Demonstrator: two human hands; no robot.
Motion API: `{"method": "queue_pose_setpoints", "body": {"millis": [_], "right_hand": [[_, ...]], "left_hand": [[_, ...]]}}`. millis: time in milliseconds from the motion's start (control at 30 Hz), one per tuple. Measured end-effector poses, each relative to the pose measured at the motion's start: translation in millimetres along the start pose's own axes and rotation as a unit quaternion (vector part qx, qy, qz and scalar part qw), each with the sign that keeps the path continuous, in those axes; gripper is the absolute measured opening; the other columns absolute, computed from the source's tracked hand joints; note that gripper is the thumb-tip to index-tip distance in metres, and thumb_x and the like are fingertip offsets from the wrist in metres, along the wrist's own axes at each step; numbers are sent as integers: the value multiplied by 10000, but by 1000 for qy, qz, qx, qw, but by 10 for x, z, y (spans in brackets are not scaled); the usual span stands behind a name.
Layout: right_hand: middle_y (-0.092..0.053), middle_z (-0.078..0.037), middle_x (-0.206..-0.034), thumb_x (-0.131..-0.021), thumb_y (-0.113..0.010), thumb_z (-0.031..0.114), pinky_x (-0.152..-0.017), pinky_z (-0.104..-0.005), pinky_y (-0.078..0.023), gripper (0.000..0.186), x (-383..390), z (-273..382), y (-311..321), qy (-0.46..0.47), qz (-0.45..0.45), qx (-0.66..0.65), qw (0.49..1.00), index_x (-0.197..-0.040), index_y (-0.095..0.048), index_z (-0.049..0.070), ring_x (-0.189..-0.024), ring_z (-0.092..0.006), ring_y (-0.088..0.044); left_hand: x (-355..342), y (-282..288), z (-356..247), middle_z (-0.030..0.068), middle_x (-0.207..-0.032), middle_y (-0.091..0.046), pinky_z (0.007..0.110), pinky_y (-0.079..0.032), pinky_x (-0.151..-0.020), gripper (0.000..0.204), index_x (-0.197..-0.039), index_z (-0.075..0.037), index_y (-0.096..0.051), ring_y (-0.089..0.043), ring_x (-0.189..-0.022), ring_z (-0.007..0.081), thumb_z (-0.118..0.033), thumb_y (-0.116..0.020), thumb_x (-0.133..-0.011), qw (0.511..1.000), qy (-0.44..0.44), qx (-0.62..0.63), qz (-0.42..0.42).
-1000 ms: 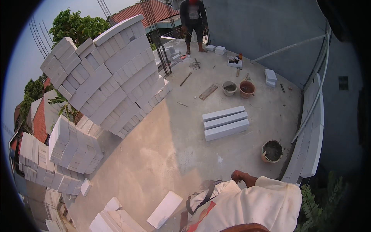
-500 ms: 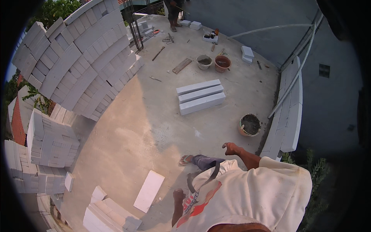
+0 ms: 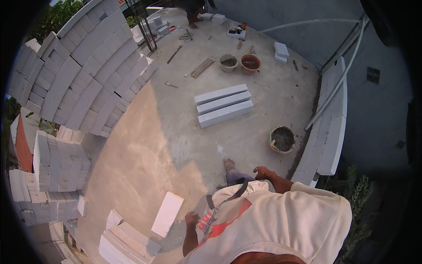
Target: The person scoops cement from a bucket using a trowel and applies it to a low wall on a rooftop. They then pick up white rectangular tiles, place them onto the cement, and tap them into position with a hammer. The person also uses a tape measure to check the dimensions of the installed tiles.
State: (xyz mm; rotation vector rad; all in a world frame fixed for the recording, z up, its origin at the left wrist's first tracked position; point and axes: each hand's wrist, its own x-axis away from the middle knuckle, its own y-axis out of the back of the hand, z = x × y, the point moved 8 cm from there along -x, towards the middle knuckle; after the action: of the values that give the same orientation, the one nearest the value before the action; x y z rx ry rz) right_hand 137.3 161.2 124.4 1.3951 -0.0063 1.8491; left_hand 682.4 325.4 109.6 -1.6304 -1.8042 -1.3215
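My left hand [image 3: 192,219] hangs beside the printed white shirt, fingers loosely apart with nothing visible in them; a loose white block [image 3: 167,214] lies on the concrete just left of it. My right hand [image 3: 263,173] is also empty, fingers loosely bent and apart, held out over my leg. My sandalled foot [image 3: 228,164] is on the floor. Beyond it three long white blocks [image 3: 222,105] lie in parallel. A bucket of grey mortar [image 3: 282,140] stands to the right.
Tall block stacks [image 3: 79,75] fill the left; more blocks [image 3: 127,242] lie lower left. Two buckets [image 3: 250,64], a plank [image 3: 202,68] and tools [image 3: 174,54] lie farther back. A co-worker [image 3: 193,15] is at the back. A block row [image 3: 332,123] and pole [image 3: 329,94] line the right wall.
The view has tipped further down. My left hand has swung forward into clearer sight, and my foot has stepped forward to the right. The co-worker at the back appears lower in frame.
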Motion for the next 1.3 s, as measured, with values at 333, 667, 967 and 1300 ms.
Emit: {"method": "queue_pose_setpoints", "body": {"millis": [333,667,967,1300], "right_hand": [[-762,-154,-857,-831,-656,56,-622,-370,-611,536,-282,-193,1132,-5,-91,-272,958,-1361,-637,-20,-739,-236,-759],[-773,-187,-923,-834,-662,45,-590,-368,-619,493,464,-1758,500,-219,-197,-413,862,-1318,-668,-51,-747,-278,-791],[-777,-173,-952,-800,-720,54,-684,-377,-619,464,121,-1592,-491,-172,-207,-431,861,-1255,-716,-35,-815,-275,-780],[-758,-157,-921,-749,-738,47,-761,-394,-594,539,-218,-1133,79,-130,-356,-430,819,-1280,-703,-38,-854,-264,-756]], "left_hand": [[-1395,-590,-1604,240,-1060,-769,486,-593,-881,307,-1094,-83,-802,-756,-999,394,-270,-693,-876,923,-175,-339,48],[-1985,-1382,-4113,229,-1071,-780,396,-606,-814,454,-1276,53,-691,-778,-908,301,-128,-645,-863,966,-182,-150,105],[-2354,-2447,-4979,247,-1128,-743,507,-574,-945,361,-940,-13,-787,-717,-1062,427,-237,-506,-903,712,-439,-523,162],[-3255,-2880,-5717,284,-1122,-737,541,-560,-961,352,-985,-1,-793,-698,-1077,482,-256,-566,-898,577,-433,-639,267]]}}
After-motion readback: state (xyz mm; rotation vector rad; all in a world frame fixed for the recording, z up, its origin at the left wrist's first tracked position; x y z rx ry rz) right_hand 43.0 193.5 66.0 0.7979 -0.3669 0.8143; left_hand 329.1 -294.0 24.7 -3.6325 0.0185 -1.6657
